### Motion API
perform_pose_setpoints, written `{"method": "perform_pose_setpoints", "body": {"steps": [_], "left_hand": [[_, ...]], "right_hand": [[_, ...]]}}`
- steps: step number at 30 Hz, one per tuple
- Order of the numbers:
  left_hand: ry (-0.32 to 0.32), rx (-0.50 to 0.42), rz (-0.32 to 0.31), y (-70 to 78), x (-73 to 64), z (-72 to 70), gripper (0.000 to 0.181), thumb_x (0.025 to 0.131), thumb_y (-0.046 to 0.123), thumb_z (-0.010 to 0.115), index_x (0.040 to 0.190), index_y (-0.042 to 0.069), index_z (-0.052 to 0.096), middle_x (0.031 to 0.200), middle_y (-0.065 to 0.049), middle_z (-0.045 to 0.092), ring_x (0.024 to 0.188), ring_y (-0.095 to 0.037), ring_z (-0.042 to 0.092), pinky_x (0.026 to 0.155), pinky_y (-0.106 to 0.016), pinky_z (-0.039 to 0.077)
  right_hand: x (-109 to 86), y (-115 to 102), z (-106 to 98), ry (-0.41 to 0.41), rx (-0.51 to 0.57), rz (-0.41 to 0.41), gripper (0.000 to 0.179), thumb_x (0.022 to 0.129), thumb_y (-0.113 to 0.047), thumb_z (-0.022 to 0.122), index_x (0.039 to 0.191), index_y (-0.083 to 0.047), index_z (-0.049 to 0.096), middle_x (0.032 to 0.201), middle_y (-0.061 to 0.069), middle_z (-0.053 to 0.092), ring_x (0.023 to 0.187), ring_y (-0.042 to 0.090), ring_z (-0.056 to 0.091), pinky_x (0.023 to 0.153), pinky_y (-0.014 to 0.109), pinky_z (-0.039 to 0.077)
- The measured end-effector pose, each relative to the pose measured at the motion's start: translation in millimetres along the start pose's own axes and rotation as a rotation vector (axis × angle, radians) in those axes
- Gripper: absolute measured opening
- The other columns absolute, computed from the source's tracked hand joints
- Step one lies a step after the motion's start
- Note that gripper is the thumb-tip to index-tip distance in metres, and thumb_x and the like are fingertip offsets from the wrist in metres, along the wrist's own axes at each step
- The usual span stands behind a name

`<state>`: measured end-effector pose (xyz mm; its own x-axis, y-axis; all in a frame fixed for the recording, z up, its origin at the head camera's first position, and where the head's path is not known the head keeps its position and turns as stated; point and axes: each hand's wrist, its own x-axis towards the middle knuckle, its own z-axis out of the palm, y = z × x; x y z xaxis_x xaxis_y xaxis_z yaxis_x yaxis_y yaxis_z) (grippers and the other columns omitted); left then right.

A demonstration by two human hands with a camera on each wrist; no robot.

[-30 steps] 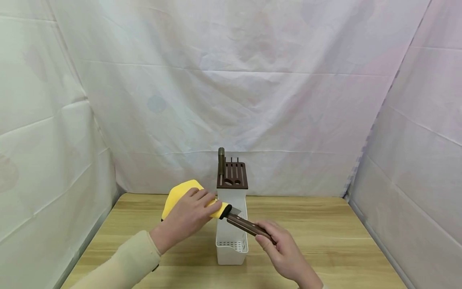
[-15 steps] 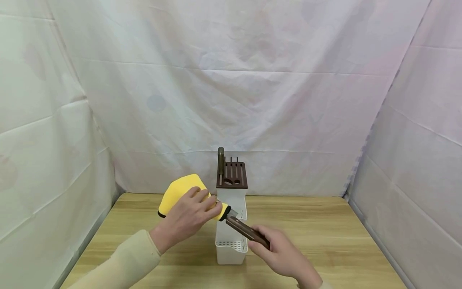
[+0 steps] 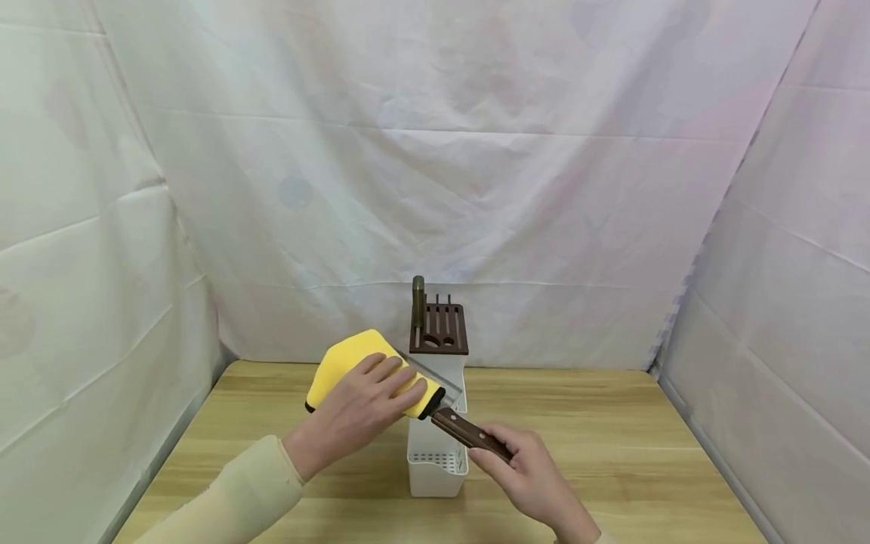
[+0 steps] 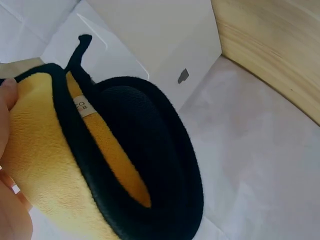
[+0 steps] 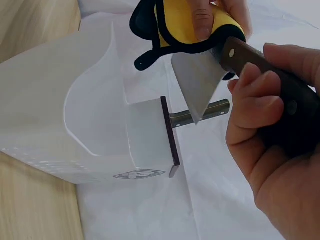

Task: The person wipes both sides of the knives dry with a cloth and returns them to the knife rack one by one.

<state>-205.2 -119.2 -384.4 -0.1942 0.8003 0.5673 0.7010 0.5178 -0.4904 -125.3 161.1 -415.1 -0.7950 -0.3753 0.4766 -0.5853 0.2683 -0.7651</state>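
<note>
My right hand (image 3: 530, 470) grips the dark wooden, riveted handle of a wide-bladed kitchen knife (image 3: 467, 432). A yellow cloth (image 3: 337, 368) with black edging is folded round part of the blade. My left hand (image 3: 360, 412) holds the cloth against the blade, fingers over its top. In the right wrist view, a bare corner of the knife blade (image 5: 197, 85) sticks out below the cloth. The left wrist view shows the cloth's dark inner side (image 4: 145, 135) and a small label. The cloth hides much of the blade.
Behind the hands, a white knife holder (image 3: 437, 480) with a dark slotted top (image 3: 440, 332) stands on the wooden table (image 3: 584, 431). Another knife (image 3: 418, 302) stands in its left slot, handle up. White sheets (image 3: 476, 189) enclose the back and sides.
The cloth shifts slightly along the blade, and more of the blade shows beyond its edge now. The knife handle has moved a little; both hands keep hold.
</note>
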Motion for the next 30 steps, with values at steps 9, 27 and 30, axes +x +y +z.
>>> {"method": "perform_pose_setpoints", "body": {"steps": [9, 27, 30], "left_hand": [[0.024, -0.073, -0.035, 4.5, 2.1, 3.8, 0.065, 0.082, 0.054, 0.083, 0.130, 0.014, 0.066, 0.116, -0.005, 0.069, 0.110, -0.025, 0.066, 0.101, -0.044, 0.054], [-0.021, -0.163, -0.085, 23.5, 4.7, 3.6, 0.060, 0.112, 0.048, 0.024, 0.144, 0.011, 0.058, 0.130, -0.009, 0.065, 0.124, -0.029, 0.061, 0.108, -0.051, 0.048], [-0.049, -0.199, -0.108, 24.0, 5.5, -0.1, 0.060, 0.113, 0.045, 0.022, 0.144, 0.008, 0.058, 0.133, -0.009, 0.066, 0.127, -0.029, 0.061, 0.110, -0.052, 0.046]], "right_hand": [[0.4, -1, 2, 0.038, -0.039, -0.019, 0.014, 0.098, -0.005, 0.069, 0.111, -0.008, 0.073, 0.075, -0.007, 0.059, 0.060, -0.004, 0.047, 0.045, 0.020, 0.045], [1.3, 2, 7, 0.089, -0.150, -0.149, 0.020, 0.092, -0.001, 0.074, 0.111, -0.010, 0.073, 0.082, -0.005, 0.065, 0.067, -0.003, 0.050, 0.051, 0.016, 0.044], [1.0, 2, 7, 0.093, -0.153, -0.151, 0.021, 0.092, -0.001, 0.075, 0.111, -0.010, 0.072, 0.082, -0.005, 0.064, 0.066, -0.003, 0.050, 0.051, 0.016, 0.044]]}}
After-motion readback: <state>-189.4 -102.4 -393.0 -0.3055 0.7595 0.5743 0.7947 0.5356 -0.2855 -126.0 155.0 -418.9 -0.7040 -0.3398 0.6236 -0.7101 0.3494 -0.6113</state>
